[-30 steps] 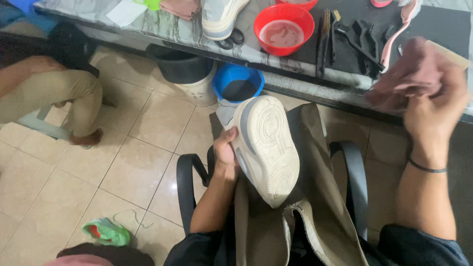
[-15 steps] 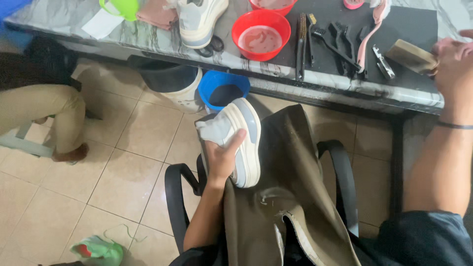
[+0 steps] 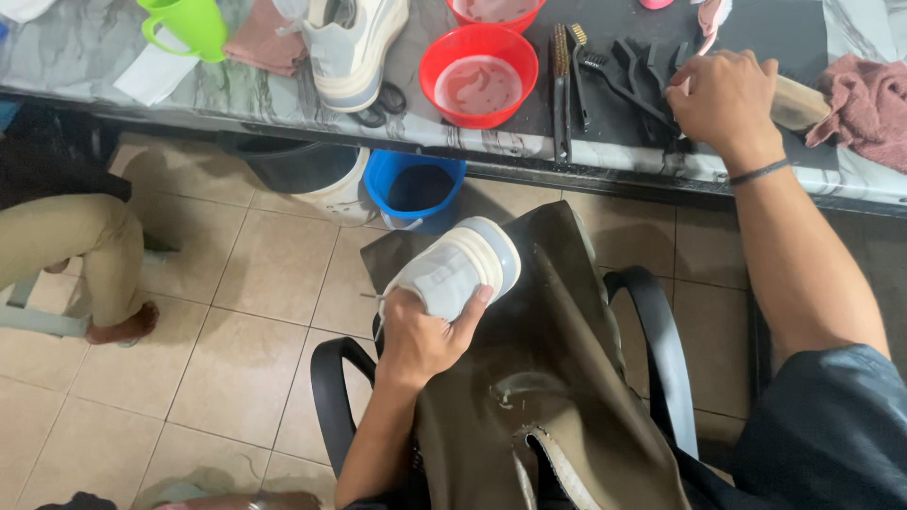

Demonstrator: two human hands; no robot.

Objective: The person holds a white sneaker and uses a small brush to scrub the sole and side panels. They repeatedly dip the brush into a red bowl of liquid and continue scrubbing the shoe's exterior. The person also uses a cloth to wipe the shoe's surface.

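Observation:
My left hand point(image 3: 423, 332) grips a grey-and-white sneaker point(image 3: 460, 272) over the olive apron point(image 3: 557, 378) on my lap, its toe pointing up toward the table. Up on the table, my right hand point(image 3: 726, 97) is closed around a wooden-handled brush point(image 3: 799, 102) lying on the black mat point(image 3: 756, 38). A pink cloth point(image 3: 867, 106) lies just right of that hand. A second sneaker point(image 3: 351, 47) stands on the marble tabletop point(image 3: 113, 57) at the back.
Two red bowls point(image 3: 478, 74) of cloudy water, several brushes point(image 3: 569, 71), scissors point(image 3: 383, 104) and a green cup point(image 3: 186, 25) sit on the table. Below it stand a blue bucket point(image 3: 413, 188) and a dark-rimmed white bucket point(image 3: 312, 175). Another person's leg point(image 3: 80, 250) is at the left.
My left hand turned the sneaker from sole-up onto its side, toe pointing up. My right hand put the pink cloth down and closed on the brush on the table.

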